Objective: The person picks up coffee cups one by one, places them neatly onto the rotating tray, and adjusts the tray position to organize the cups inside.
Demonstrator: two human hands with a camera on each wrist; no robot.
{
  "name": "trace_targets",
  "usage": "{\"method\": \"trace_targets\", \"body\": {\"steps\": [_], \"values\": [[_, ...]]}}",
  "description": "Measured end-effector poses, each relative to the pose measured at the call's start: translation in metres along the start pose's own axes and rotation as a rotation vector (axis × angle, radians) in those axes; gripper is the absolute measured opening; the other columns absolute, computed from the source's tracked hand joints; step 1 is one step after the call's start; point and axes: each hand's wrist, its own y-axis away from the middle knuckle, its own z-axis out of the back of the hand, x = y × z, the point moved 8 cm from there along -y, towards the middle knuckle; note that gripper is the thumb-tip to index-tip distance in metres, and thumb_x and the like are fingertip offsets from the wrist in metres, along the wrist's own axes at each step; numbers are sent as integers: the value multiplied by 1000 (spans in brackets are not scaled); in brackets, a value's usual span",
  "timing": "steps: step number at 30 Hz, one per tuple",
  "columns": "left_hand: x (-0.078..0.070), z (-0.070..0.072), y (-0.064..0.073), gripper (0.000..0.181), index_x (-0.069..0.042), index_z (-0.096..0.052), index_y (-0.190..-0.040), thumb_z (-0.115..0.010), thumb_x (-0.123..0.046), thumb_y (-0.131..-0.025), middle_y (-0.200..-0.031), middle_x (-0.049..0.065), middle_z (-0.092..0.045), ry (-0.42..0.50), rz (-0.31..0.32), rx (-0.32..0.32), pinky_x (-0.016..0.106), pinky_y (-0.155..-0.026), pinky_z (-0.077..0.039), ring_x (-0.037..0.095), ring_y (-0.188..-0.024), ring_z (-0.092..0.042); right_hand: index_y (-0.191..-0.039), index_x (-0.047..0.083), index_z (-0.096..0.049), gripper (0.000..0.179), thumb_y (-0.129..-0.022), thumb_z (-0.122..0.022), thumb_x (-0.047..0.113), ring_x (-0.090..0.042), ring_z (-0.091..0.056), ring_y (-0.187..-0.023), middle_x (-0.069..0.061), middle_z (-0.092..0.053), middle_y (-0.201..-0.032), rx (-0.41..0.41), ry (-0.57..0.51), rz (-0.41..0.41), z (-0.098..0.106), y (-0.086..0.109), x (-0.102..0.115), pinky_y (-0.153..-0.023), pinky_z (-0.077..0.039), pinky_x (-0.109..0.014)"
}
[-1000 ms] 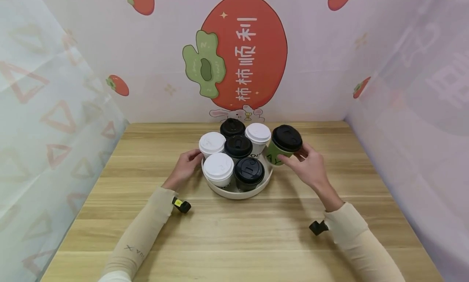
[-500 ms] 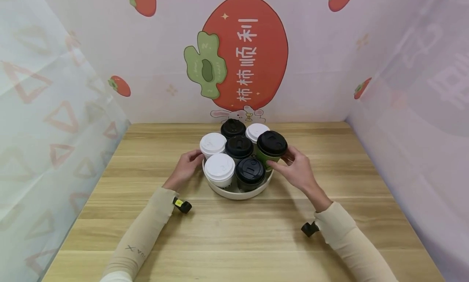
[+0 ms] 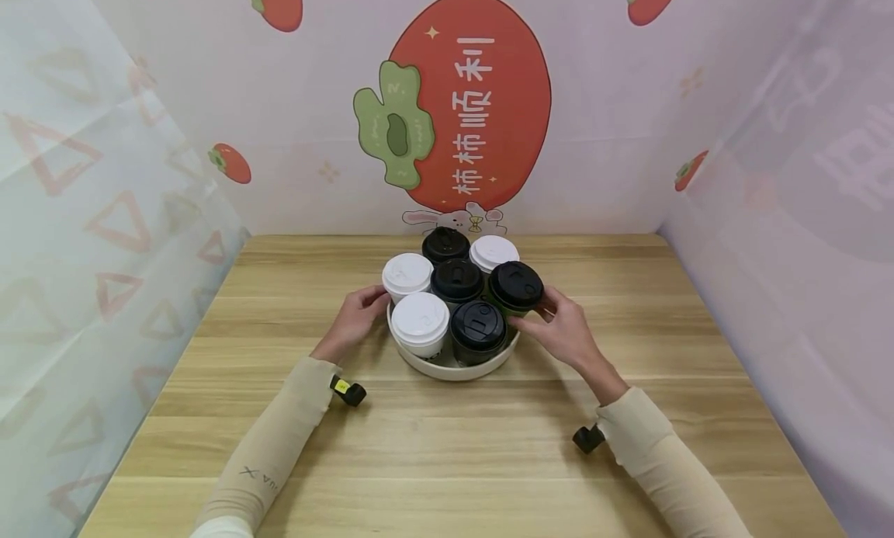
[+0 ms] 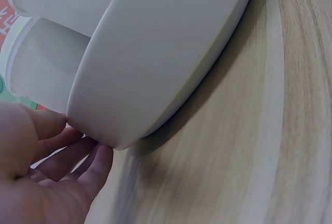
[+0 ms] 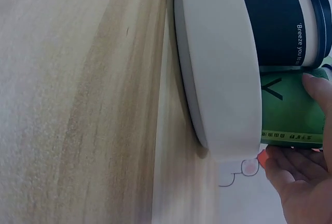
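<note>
A green paper cup (image 5: 293, 110) with a black lid (image 3: 515, 284) stands at the right side of a round white tray (image 3: 454, 373). My right hand (image 3: 560, 328) holds it, thumb on the near side and fingers round the far side. At the tray's left, my left hand (image 3: 358, 321) grips the edge; in the left wrist view its thumb and fingertips touch the rim and outer wall of the tray. Also on the tray are three white-lidded cups, including one at the front left (image 3: 419, 326), and three black-lidded cups, including a dark one (image 5: 277, 24) beside the green cup.
The tray rests on a wood-grain table (image 3: 447, 452). A white printed backdrop (image 3: 300, 95) rises behind the table's far edge, and fabric sides (image 3: 782, 212) stand at left and right. Cups crowd the tray closely.
My right hand has brought the green cup leftward and down from beside the tray into the tray's right side. My left hand has stayed at the tray's edge.
</note>
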Motion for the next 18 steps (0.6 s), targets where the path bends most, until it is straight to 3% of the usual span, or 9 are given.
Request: {"method": "trace_targets", "body": {"steps": [10,18], "values": [[0,0,0,45,2,-57,-148,-53,-24,-112,-151,22,-60,-6,12,11,50,-122,-44,33,-144,-53,-141,3,-61,64,-86,-90,19,-37,-65,-131,-21,-69,-135,14,26,12,-3,-2,-6,-115,-51,-45],[0,0,1,42,1,-59,-146,-54,-24,-111,-147,21,-63,-3,11,11,49,-119,-48,32,-140,-57,-141,1,-61,66,-84,-91,17,-37,-68,-128,-22,-71,-133,0,92,26,-4,-2,1,-112,-54,-43]]}}
